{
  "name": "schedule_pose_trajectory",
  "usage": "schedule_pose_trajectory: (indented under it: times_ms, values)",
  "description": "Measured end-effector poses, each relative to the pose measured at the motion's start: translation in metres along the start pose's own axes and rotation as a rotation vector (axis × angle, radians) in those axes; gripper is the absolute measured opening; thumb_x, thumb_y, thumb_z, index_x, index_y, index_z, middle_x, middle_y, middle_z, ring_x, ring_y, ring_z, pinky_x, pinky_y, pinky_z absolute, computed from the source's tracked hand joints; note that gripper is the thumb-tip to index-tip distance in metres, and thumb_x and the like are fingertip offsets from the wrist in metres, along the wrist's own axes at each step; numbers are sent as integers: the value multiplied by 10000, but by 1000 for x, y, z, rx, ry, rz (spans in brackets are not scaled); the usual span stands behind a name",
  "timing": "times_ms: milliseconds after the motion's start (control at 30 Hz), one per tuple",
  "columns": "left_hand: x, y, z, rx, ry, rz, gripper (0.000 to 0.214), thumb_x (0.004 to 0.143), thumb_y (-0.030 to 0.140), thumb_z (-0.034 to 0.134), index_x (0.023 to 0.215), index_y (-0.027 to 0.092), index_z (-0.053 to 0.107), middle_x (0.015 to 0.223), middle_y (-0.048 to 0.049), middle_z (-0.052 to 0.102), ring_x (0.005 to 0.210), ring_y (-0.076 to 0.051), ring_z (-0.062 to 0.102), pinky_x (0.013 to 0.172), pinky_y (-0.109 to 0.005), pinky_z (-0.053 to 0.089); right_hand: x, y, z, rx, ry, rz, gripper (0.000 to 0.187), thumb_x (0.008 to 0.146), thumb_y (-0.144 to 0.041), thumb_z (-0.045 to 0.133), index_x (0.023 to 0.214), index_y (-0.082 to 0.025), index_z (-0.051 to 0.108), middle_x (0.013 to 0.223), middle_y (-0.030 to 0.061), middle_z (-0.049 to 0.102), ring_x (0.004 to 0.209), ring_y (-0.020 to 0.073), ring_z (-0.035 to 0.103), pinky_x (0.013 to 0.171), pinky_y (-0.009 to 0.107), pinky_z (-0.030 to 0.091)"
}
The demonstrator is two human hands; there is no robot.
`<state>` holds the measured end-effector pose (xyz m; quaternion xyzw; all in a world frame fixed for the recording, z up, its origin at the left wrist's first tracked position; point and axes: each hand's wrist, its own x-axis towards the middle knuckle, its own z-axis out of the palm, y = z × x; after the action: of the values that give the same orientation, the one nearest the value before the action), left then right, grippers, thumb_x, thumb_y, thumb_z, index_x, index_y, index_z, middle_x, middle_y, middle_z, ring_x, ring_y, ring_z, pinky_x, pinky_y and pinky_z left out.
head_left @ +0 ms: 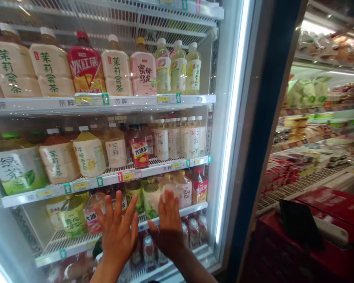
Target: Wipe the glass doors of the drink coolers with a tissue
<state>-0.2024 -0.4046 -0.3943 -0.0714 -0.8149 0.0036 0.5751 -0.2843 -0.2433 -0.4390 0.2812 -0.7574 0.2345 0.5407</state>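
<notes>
My left hand (118, 224) is raised in front of the drinks cooler, fingers spread and holding nothing. Beside it, my right hand (168, 220) is also up, its fingers stretched out and its palm turned toward the shelves. Faint reflections suggest a glass pane in front of the drinks; whether either hand touches it I cannot tell. Behind my hands is a shelf of bottled tea, including a green bottle (73, 218), a pale pink bottle (184, 190) and a red-capped bottle (199, 186). My fingers hide part of this row.
Higher cooler shelves carry large tea bottles (51, 67) and a wide green tea bottle (19, 167). Small bottles (149, 251) stand below. The lit frame (233, 118) borders a dark post (262, 129). At right are an open chilled display (312, 165) and red boxes (336, 208) with a dark flat object (301, 224).
</notes>
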Motion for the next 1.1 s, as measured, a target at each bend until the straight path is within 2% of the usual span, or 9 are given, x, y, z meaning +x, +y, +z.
schedule_pose_trajectory:
  times_ms: [100,300,467,533,700,767,900,967,1100]
  values:
    - [12,-13,-11,12,12,44,782,944,248,624,1613,374,240,1748,-20,42,1618,-287,-45,1285,-596,-79,9,7,-4,-14,-63,-148,824,1028,-432,467,1657,-86,63,1731,155,75,1607,340,79,1205,599,403]
    - [41,-56,-44,80,44,150,776,956,256,592,1625,350,209,1750,-19,-3,1613,-269,-104,1271,-582,-134,112,22,-28,-7,101,58,804,1067,-394,385,1646,-127,-105,1737,155,-63,1610,328,-35,1261,670,205]
    - [47,-89,-71,125,56,156,761,962,268,558,1627,358,200,1750,-21,29,1617,-278,-72,1272,-595,-123,85,-20,-15,15,-139,-430,884,1019,-547,486,1654,-86,78,1726,156,157,1616,305,61,1271,551,281]
    - [50,-101,-81,145,61,152,765,961,273,557,1626,372,193,1748,-14,45,1618,-279,-46,1277,-594,-109,95,-23,-15,2,-205,-561,886,998,-600,515,1649,-114,161,1704,132,265,1609,286,135,1270,508,301]
    - [65,-126,-103,193,88,169,779,958,247,575,1625,374,191,1747,-14,34,1617,-273,-38,1287,-591,-84,184,-23,-28,-17,-17,-358,894,1022,-551,488,1658,-134,17,1726,173,136,1611,342,72,1260,664,216]
    - [68,-132,-109,185,109,172,766,965,255,567,1624,373,197,1748,-14,36,1617,-277,-37,1285,-597,-89,191,-35,-27,1,8,-353,901,1017,-560,487,1656,-121,27,1729,176,114,1613,347,36,1260,681,193]
    - [70,-142,-115,165,111,168,735,978,275,553,1620,378,210,1747,-12,71,1617,-287,-1,1285,-604,-78,167,-64,-18,54,-192,-795,830,992,-624,502,1611,-115,285,1685,118,322,1603,248,176,1289,497,269]
    - [72,-148,-118,165,113,168,730,980,276,551,1619,381,213,1745,-13,84,1617,-290,8,1285,-610,-68,178,-71,-19,28,-244,-912,802,994,-633,501,1594,-129,331,1682,93,336,1594,219,209,1296,446,259]
    - [79,-159,-125,180,135,172,722,983,283,545,1618,382,216,1745,-18,79,1616,-298,4,1280,-629,-75,242,-81,-30,-26,-83,-679,861,985,-635,524,1625,-134,241,1713,128,236,1612,286,115,1308,570,146]
